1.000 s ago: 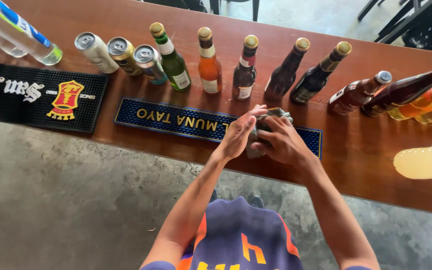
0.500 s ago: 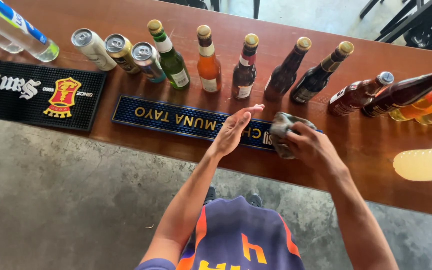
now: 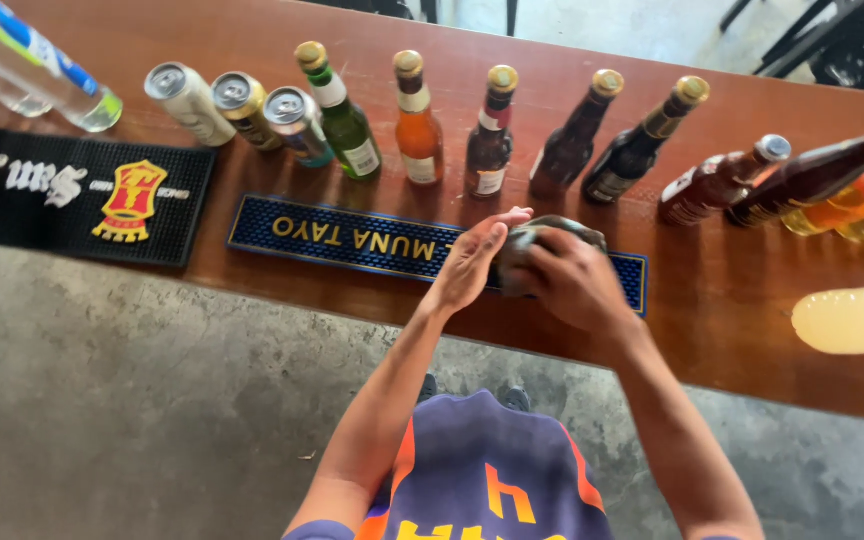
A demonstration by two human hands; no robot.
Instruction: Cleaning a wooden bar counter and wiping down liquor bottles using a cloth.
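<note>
Your fingers [image 3: 552, 262] on the right hand [image 3: 574, 285] are curled over a dark crumpled cloth [image 3: 542, 235], gripping it from above and pressing it down on the blue bar mat [image 3: 352, 235]. Your left hand [image 3: 472, 265] is flat and released, its fingers straight and together, the palm set against the left side of the cloth. The picture is blurred around both hands, so how much of the cloth lies under your right palm cannot be told.

That cloth sits on the right part of the blue bar mat, which lies along the near edge of the wooden table [image 3: 732, 300]. Just behind the mat stands a row of bottles: a green bottle [image 3: 344, 118], an orange bottle [image 3: 418, 125], a brown bottle [image 3: 492, 135] and two dark bottles [image 3: 574, 140] leaning away from you. Left of the green bottle, three cans [image 3: 242, 105] stand side by side. A black bar mat [image 3: 72, 190] with a red and yellow emblem lies at the far left, well apart from your hands. More bottles lie tilted at the right end of the table, beside a pale yellow bottle [image 3: 852, 318].
</note>
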